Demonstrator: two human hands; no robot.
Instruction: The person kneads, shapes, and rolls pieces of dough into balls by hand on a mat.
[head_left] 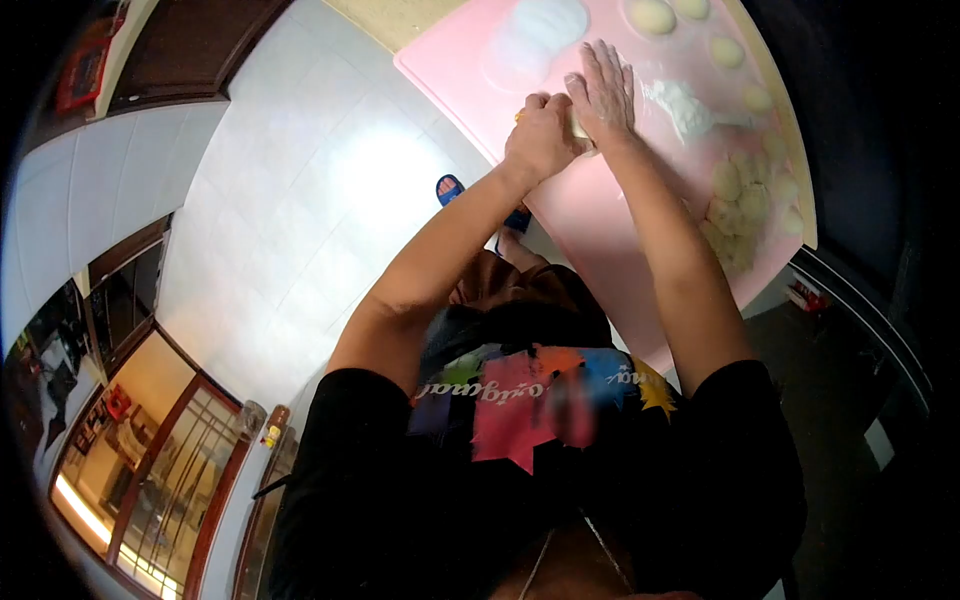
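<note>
Over the pink mat (600, 240) my two hands meet near its left edge. My left hand (543, 135), with a yellow ring, is curled around a small pale piece of dough (577, 122), mostly hidden by the fingers. Right beside it, my right hand (605, 95) lies with fingers stretched out and its thumb side against the dough. White powder dusts its fingers. To the right of that hand spreads a white, flour-like patch (685, 108). Rounded dough pieces (735, 200) cluster along the mat's right side, and more dough balls (655, 16) sit at the top.
A whitish round patch (540, 35) lies at the mat's far left; I cannot tell what it is. Beyond the mat's right side is a dark surface (860, 130). Pale floor tiles (300, 210) stretch to the left, with a blue sandal (449, 188) beneath the left forearm.
</note>
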